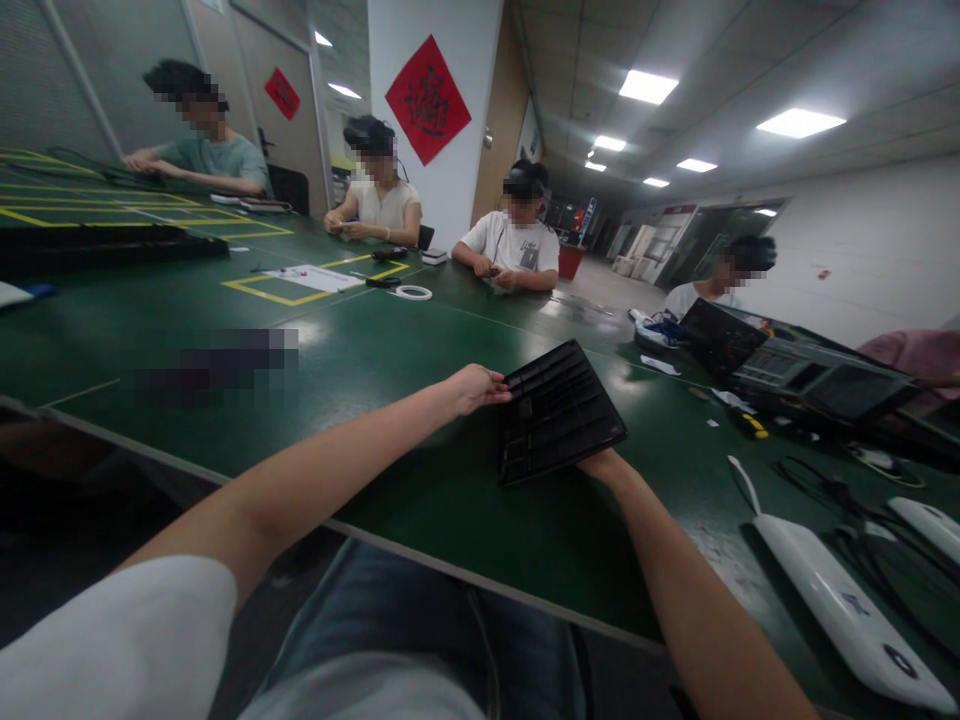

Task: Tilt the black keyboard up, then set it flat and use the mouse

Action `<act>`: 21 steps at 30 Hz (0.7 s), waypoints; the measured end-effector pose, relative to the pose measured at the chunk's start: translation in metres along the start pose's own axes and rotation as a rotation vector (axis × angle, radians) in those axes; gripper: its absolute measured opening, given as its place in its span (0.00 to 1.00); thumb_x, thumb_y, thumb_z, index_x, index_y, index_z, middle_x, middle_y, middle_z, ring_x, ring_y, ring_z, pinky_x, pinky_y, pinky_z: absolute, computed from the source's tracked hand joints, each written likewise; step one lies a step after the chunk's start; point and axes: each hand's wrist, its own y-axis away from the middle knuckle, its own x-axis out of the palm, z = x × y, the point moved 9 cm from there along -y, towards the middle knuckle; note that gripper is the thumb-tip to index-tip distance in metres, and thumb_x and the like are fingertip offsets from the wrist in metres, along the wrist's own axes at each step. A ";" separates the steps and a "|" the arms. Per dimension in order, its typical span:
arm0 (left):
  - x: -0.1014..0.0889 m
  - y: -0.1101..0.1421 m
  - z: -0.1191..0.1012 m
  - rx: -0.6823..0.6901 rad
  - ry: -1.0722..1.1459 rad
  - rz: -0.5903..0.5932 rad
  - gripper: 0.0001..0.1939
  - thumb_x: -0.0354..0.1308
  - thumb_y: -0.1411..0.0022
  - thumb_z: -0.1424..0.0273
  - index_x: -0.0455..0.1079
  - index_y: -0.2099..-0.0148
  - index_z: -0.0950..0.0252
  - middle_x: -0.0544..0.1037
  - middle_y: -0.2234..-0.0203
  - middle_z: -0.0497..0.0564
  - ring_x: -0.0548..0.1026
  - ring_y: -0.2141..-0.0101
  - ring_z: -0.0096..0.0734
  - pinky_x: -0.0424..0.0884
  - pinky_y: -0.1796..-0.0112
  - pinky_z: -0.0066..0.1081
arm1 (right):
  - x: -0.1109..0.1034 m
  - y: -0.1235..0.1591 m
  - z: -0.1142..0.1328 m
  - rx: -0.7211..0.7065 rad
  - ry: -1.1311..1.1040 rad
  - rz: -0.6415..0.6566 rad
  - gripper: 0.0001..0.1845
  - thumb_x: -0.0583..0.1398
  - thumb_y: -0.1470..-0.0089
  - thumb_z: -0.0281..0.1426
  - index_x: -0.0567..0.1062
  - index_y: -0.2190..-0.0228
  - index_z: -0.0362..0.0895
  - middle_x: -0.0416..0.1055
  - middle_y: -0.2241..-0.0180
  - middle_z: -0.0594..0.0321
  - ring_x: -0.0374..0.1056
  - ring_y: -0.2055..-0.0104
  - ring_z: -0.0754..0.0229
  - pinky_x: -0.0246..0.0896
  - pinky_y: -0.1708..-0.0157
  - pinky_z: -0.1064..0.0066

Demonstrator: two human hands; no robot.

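A flat black plastic panel [559, 415] with raised ribs is tilted above the green table, in front of me. My left hand [480, 388] pinches its left edge, thumb and fingers closed on it. At the lower right edge, my right hand [600, 465] supports the panel from beneath. Most of the right hand's fingers are hidden behind the panel.
Right of me lie a white power bank-like device [847, 600], black cables [840, 495] and a yellow-and-black tool [752, 426]. An open black equipment case [825, 375] stands beyond. A white tape roll [413, 293] lies farther off. Several people sit around the green table [360, 350].
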 end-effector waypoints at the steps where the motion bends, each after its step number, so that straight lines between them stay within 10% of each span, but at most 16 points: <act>1: 0.001 0.001 0.001 -0.011 0.015 0.011 0.06 0.52 0.43 0.83 0.63 0.63 0.70 0.71 0.77 0.48 0.73 0.74 0.23 0.71 0.68 0.26 | 0.001 0.000 0.001 0.009 -0.014 0.010 0.27 0.58 0.52 0.51 0.72 0.52 0.53 0.65 0.44 0.64 0.57 0.40 0.52 0.41 0.35 0.56; 7: 0.011 0.009 -0.008 0.073 -0.259 0.124 0.13 0.57 0.40 0.66 0.64 0.73 0.68 0.62 0.88 0.41 0.57 0.89 0.14 0.48 0.87 0.20 | 0.011 -0.001 0.014 0.093 -0.168 0.039 0.24 0.54 0.47 0.50 0.71 0.51 0.56 0.69 0.48 0.67 0.60 0.42 0.53 0.50 0.38 0.55; 12: 0.020 0.012 -0.006 0.048 -0.256 0.283 0.04 0.59 0.45 0.74 0.68 0.66 0.70 0.75 0.78 0.50 0.68 0.83 0.19 0.58 0.83 0.20 | 0.013 -0.004 0.011 0.120 -0.205 0.055 0.18 0.54 0.45 0.45 0.74 0.56 0.56 0.73 0.54 0.67 0.61 0.43 0.54 0.54 0.40 0.56; 21: 0.025 0.014 -0.018 0.350 -0.523 0.203 0.05 0.59 0.47 0.72 0.71 0.71 0.70 0.69 0.85 0.44 0.61 0.86 0.16 0.53 0.84 0.20 | 0.010 -0.003 0.011 0.114 -0.149 0.015 0.18 0.60 0.51 0.46 0.76 0.60 0.54 0.74 0.55 0.64 0.62 0.44 0.53 0.49 0.39 0.53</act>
